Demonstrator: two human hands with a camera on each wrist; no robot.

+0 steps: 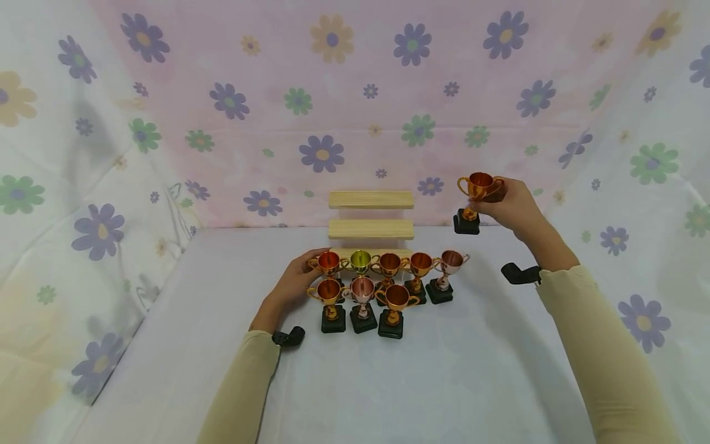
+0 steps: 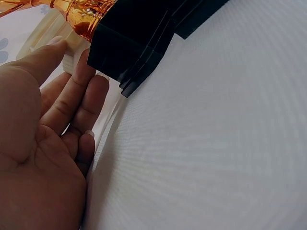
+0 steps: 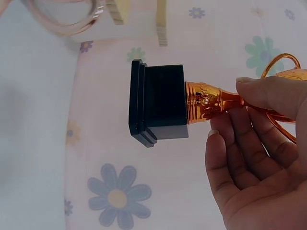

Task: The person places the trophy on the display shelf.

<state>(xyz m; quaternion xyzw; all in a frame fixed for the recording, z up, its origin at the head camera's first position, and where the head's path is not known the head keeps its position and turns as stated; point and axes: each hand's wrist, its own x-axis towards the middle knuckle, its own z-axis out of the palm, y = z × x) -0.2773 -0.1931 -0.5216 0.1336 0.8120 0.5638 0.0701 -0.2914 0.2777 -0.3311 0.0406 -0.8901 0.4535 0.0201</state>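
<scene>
My right hand (image 1: 513, 206) holds an orange-gold trophy cup (image 1: 467, 196) in the air at the right, thumb and fingers round its stem. In the right wrist view its black square base (image 3: 163, 98) points away from the palm. My left hand (image 1: 294, 280) is low at the left end of a wooden step rack (image 1: 371, 229). The left wrist view shows its thumb and fingers about the rack's end, beside a trophy's black base (image 2: 129, 43). Several small two-handled trophies stand in two rows, including a green-gold cup (image 1: 360, 262) and a rose-coloured cup (image 1: 363, 290).
The rack's top plank (image 1: 371, 199) and middle plank stand before a flowered cloth backdrop (image 1: 371, 111). Trophies overlap the lowest plank in the head view. A rose trophy (image 1: 450, 262) stands at the right of the back row. White cloth (image 1: 444, 382) covers the table.
</scene>
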